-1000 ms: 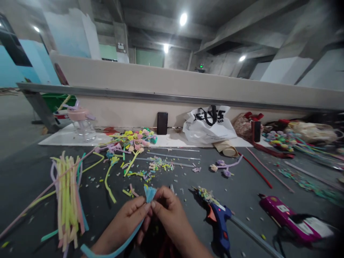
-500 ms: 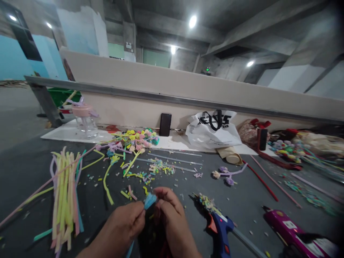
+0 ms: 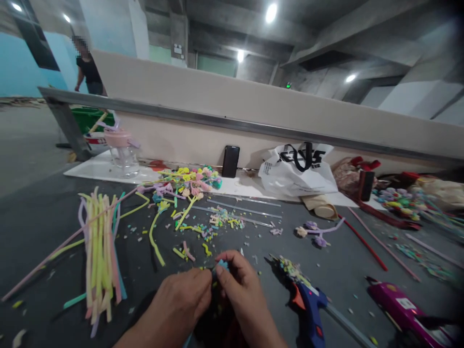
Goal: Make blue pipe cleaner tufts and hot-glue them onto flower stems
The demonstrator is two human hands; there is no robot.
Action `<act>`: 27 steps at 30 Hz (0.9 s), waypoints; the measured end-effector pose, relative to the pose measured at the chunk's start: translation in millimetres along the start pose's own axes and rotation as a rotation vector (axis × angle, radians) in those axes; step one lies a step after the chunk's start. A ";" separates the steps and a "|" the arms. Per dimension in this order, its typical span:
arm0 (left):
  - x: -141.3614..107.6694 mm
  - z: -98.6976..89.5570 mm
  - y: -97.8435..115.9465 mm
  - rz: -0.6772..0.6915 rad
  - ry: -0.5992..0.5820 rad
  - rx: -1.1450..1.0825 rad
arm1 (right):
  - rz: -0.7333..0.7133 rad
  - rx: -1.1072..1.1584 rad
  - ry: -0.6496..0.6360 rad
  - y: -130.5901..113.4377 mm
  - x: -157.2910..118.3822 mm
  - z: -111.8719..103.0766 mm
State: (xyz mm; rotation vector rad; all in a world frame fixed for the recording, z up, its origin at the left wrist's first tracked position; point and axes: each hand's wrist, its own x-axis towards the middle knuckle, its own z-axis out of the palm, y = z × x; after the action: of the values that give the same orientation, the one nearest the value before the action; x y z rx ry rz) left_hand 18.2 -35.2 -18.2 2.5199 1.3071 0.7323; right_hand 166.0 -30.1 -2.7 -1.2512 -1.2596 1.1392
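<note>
Low in the middle, my right hand [image 3: 241, 285] pinches a small blue fuzzy piece [image 3: 222, 264] between thumb and forefinger. My left hand [image 3: 184, 295] is closed right beside it, its fingertips touching the same spot; a blue stem shows below that hand. A blue glue gun [image 3: 314, 309] lies to the right, colored bits around its nozzle. To the left is a bundle of pastel fuzzy stems [image 3: 99, 251]. Yellow and pink cut pieces [image 3: 187, 251] lie just beyond my hands.
Fuzzy flowers [image 3: 195, 181], a clear cup [image 3: 123, 154], a phone [image 3: 230, 161] and a white bag [image 3: 297, 169] stand along the back. A magenta glue gun [image 3: 402, 304] lies at right. Clear glue sticks [image 3: 250, 208] lie mid-table. A person [image 3: 89, 70] is beyond the partition.
My hands have come closer together, and less of the blue piece shows between them. The view has shifted slightly, and a person has appeared at the far left.
</note>
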 end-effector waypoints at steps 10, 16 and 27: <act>14.7 -14.1 11.1 -0.446 -0.293 -1.011 | 0.051 0.105 -0.076 -4.4 -5.0 -9.6; 12.8 -16.1 12.2 -0.554 -0.378 -1.160 | -0.030 -0.018 -0.064 -0.1 -4.9 -10.6; 10.1 -11.1 9.3 -0.278 -0.174 -0.506 | 0.035 -0.103 -0.042 -2.6 -1.6 -8.2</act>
State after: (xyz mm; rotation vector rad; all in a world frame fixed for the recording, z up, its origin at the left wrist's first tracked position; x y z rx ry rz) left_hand 23.9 -32.9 -1.7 1.9125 1.1956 0.6626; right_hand 174.0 -32.0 0.4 -1.3357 -1.3469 1.1427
